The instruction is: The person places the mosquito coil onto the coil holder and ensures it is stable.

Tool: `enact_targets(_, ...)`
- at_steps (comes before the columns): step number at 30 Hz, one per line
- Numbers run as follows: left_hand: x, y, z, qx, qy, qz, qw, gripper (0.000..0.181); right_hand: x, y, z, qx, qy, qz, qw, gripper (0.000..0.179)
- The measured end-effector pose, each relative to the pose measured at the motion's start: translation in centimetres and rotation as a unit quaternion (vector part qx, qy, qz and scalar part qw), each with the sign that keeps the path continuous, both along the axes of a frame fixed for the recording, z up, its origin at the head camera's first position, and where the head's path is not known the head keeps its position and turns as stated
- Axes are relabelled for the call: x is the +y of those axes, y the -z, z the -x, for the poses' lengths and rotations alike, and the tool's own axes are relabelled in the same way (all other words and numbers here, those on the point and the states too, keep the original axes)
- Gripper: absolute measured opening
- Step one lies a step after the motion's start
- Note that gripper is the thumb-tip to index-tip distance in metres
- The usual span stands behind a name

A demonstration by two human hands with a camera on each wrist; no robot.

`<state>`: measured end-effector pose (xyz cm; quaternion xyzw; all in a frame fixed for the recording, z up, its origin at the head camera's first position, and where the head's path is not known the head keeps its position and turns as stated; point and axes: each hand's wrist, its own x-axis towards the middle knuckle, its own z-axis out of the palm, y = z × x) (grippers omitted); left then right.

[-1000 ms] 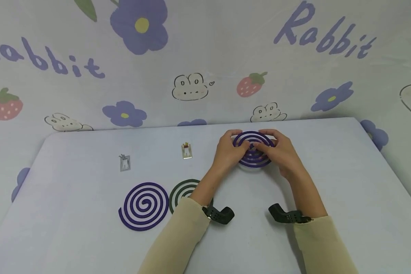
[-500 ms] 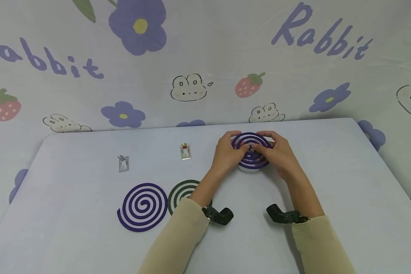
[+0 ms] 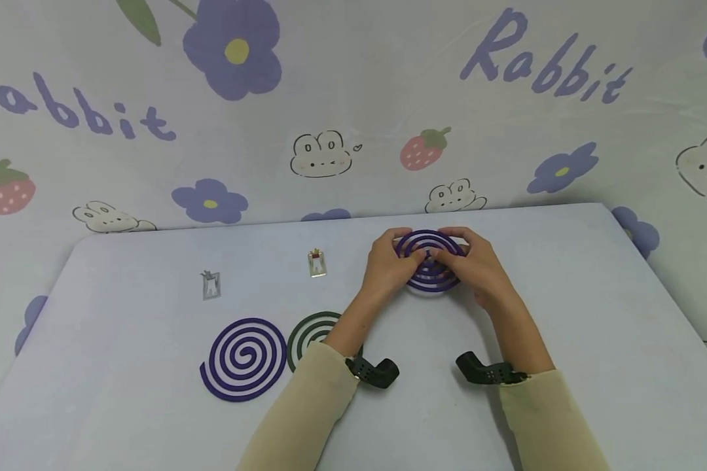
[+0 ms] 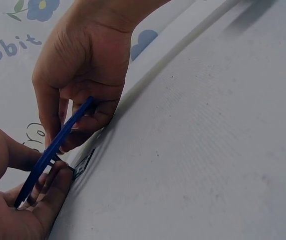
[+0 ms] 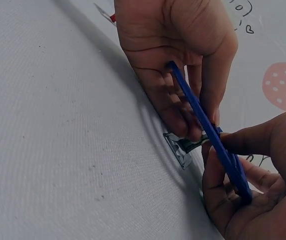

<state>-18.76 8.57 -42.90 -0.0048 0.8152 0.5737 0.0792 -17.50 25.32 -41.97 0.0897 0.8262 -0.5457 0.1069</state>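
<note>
1. Near the far edge of the white counter [image 3: 613, 340], right of its middle: dark purple flat spiral coil [image 3: 433, 288], tilted, gripped by both the left hand [image 3: 387, 265] and the right hand [image 3: 477, 265], with thumbs on its face close to the centre and other fingers around the rim.
2. Beneath that coil, as seen in both wrist views: grey metal rectangular bracket [image 5: 173, 145], close to the counter surface; impossible to tell whether attached to the coil or only held there.
3. Room for movement: broad stretch of surface from right hand to slanting right edge; long strip between the forearms, running from the coil toward the near side; narrow band between fingertips and far edge.
4. Left of the left hand, well apart from each other: gold-coloured metal frame with a red part [image 3: 315, 256], and, farther left, silver metal frame [image 3: 207, 288].
5. Nearer the front: second purple spiral coil [image 3: 246, 353], well inside the left edge, side by side with a dark green spiral coil [image 3: 315, 315]; contact between them unclear, green one partly hidden by left forearm and beige sleeve [image 3: 306, 399].
6. Writing, on the white printed backdrop [image 3: 383, 98]: purple "Rabbit" [image 3: 556, 69], legible at upper right; at upper left, with first letter cut off, purple "abbit" [image 3: 65, 108].
</note>
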Motion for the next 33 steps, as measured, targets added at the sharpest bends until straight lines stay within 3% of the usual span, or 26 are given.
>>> enact_targets(11,-0.4,-0.16,0.07,0.019,0.019,0.018,0.9995,0.058,0.04,-0.21,-0.28,0.027,0.008,-0.045,0.9986,0.061)
enact_targets(19,-0.58,-0.35,-0.02,0.024,0.021,0.027,0.9991,0.047,0.01,-0.32,-0.41,0.056,0.005,-0.072,0.9958,0.057)
enact_targets(27,-0.4,-0.06,0.1,-0.018,0.013,-0.03,0.9993,0.048,0.0,-0.37,-0.43,0.042,0.003,-0.054,0.9977,0.056)
enact_targets(33,-0.41,0.18,0.2,-0.017,0.015,-0.046,0.9987,0.047,-0.16,-0.48,-0.32,0.033,0.005,-0.046,0.9984,0.058)
